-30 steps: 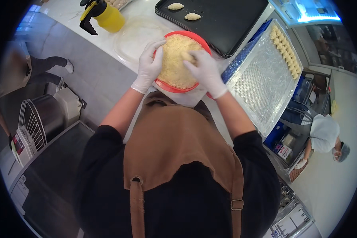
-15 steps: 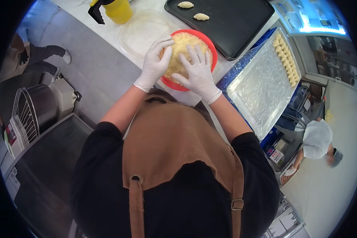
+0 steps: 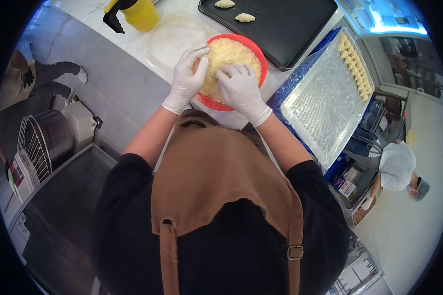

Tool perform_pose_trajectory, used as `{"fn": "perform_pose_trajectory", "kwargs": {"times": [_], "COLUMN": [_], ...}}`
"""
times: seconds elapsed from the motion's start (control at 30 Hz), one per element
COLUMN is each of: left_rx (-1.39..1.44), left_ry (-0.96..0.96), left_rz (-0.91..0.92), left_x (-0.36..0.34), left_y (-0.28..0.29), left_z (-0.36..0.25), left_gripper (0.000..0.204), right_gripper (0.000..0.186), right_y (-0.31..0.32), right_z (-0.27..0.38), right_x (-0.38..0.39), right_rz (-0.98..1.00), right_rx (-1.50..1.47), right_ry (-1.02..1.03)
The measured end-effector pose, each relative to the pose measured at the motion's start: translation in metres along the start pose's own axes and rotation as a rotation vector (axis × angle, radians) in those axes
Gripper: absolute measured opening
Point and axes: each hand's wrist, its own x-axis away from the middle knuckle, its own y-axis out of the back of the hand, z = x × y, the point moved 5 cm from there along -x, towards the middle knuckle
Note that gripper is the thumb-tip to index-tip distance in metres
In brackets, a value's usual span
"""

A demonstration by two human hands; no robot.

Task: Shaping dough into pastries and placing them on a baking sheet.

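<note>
A red bowl (image 3: 260,54) full of pale yellow crumbs (image 3: 231,53) stands on the counter in front of me. Over its left side curves my gloved left hand (image 3: 186,76), thumb and fingers apart, with nothing visible between them. My gloved right hand (image 3: 240,91) is over the crumbs toward the bowl's right side. Its fingers are bent inward and closed together, and whatever they hold, if anything, is hidden beneath them. Beyond the bowl, a black baking tray (image 3: 275,29) carries two crumb-coated dough pieces (image 3: 244,17).
Right of the bowl lies a plastic-lined metal tray (image 3: 320,113) with rows of shaped dough pieces (image 3: 353,69) along its far right side. A round translucent lid (image 3: 170,42) and a yellow jug (image 3: 142,14) are on the counter's left. Two people (image 3: 397,167) stand farther off, one each side.
My right hand's fingers, spread over the crumbs before, have curled in and drawn together. My left hand stays at the bowl's left side. The view has shifted slightly.
</note>
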Motion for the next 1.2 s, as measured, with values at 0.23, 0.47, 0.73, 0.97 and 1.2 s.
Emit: {"fn": "perform_pose_trajectory", "kwargs": {"times": [0.23, 0.47, 0.73, 0.97, 1.2], "left_rx": [-0.063, -0.498, -0.815, -0.824, -0.566], "left_ry": [-0.031, -0.355, -0.300, -0.438, -0.360], "left_rz": [0.026, 0.249, 0.181, 0.312, 0.393], "left_x": [0.005, 0.008, 0.000, 0.000, -0.011], "left_y": [0.005, -0.022, -0.030, -0.031, -0.022], "left_z": [0.006, -0.013, -0.009, -0.027, -0.025], "left_gripper": [0.035, 0.058, 0.073, 0.073, 0.065], "right_gripper": [0.032, 0.020, 0.019, 0.022, 0.026], "right_y": [0.007, 0.002, -0.019, -0.026, -0.029], "right_z": [-0.023, -0.050, -0.059, -0.056, -0.058], "right_x": [0.021, 0.017, 0.014, 0.012, 0.015], "right_rz": [-0.086, -0.195, 0.096, 0.212, 0.297], "right_rx": [-0.209, -1.350, -2.161, -2.224, -2.160], "right_ry": [-0.051, -0.710, -1.009, -1.021, -1.048]}}
